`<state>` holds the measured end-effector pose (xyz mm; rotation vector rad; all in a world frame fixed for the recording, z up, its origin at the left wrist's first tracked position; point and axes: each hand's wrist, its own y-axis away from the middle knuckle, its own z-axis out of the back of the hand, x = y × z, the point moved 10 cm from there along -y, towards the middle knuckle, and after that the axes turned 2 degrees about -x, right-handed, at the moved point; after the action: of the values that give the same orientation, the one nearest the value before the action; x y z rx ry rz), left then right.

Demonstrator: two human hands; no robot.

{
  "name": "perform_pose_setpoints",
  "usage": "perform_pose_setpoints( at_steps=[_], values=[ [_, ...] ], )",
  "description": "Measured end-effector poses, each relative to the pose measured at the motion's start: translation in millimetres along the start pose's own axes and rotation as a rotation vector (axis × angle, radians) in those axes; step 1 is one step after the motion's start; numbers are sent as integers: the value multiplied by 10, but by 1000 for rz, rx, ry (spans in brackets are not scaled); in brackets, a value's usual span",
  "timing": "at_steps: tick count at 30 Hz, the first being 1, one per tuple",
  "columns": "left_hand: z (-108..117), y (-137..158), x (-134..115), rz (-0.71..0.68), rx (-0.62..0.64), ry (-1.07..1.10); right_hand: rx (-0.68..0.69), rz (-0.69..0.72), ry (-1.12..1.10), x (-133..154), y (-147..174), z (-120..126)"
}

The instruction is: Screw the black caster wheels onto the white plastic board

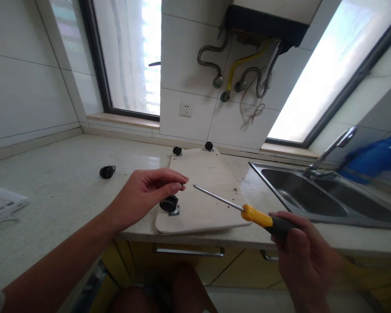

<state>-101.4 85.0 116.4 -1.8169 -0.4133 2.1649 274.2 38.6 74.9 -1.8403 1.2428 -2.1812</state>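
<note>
My left hand (153,187) is closed in a pinch above the near left corner of a white board (198,174), with what looks like a small screw at the fingertips. Wrapped around the dark handle of a yellow-and-black screwdriver (257,216) is my right hand (303,252). The screwdriver's tip points left, a short gap from my left fingertips. Just below those fingertips, a black caster (168,203) with a metal plate sits on the board. Two more casters, one at the far left (177,151) and one at the far right (209,146), stand on its far end.
A loose black caster (107,171) lies on the pale countertop (74,187) left of the board. To the right are a steel double sink (293,191), a faucet (329,150) and a blue object (374,158). A white item (4,202) lies at the left edge.
</note>
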Motion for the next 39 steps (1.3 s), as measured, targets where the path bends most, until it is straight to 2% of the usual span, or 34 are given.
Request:
perform_pose_setpoints(
  at_steps=[3, 11, 18, 21, 25, 29, 32, 36, 39],
  values=[
    [-82, 44, 22, 44, 66, 47, 24, 88, 110, 290, 129, -47],
    [-189, 78, 20, 49, 130, 131, 57, 95, 118, 320, 168, -64],
    [-132, 77, -41, -16, 99, -34, 116, 435, 177, 686, 298, -117],
    [-140, 76, -60, -59, 110, -120, 174, 537, 162, 685, 283, -116],
    [-149, 68, -16, -67, 119, -148, 336, 647, 85, 632, 210, -147],
    [-187, 63, 100, -14, 158, -88, 415, 629, 59, 600, 175, -214],
    [-207, 58, 127, -37, 166, -108, 330, 526, 102, 534, 148, -206],
    [-169, 42, 227, -146, 121, -248, 226, 305, 111, 307, 38, -136],
    [-136, 81, 464, -265, 85, -394, 238, 272, 98, 288, -51, -157]
  ],
)
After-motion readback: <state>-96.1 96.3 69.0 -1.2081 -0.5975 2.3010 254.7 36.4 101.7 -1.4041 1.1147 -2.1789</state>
